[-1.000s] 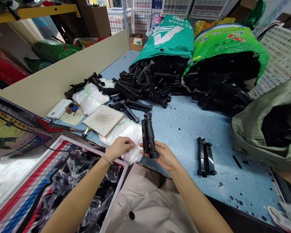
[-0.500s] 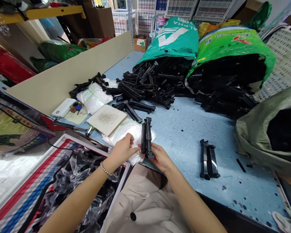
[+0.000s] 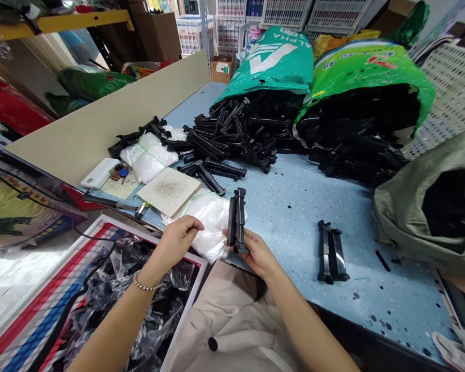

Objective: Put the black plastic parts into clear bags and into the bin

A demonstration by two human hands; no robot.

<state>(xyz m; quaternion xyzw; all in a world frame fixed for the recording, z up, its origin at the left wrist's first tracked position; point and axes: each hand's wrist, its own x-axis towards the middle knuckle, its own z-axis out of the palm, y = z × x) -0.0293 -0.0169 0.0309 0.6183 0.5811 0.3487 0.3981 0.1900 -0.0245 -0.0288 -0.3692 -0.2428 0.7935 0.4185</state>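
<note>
My right hand (image 3: 258,253) is closed around the lower end of a black plastic part (image 3: 237,219), a pair of long bars side by side, held nearly upright above the table's near edge. My left hand (image 3: 180,237) is apart from it, to the left, with fingers curled and thumb close to the index finger. Whether anything thin lies in that pinch is hidden. Beneath and beyond the left hand is a stack of clear plastic bags (image 3: 207,212), partly under a square board (image 3: 169,190). A similar black part (image 3: 332,253) lies on the table to the right.
A heap of black parts (image 3: 220,137) spills from a teal sack (image 3: 271,62) beside a green sack (image 3: 372,72). An olive sack (image 3: 403,201) stands at right. Left, a striped box (image 3: 96,253) holds plastic-wrapped parts. A white power bank (image 3: 99,173) lies near a wrapped bundle (image 3: 149,155).
My left hand has drawn away to the left from the black part, and its fingers have curled. The black part stays in my right hand, barely moved.
</note>
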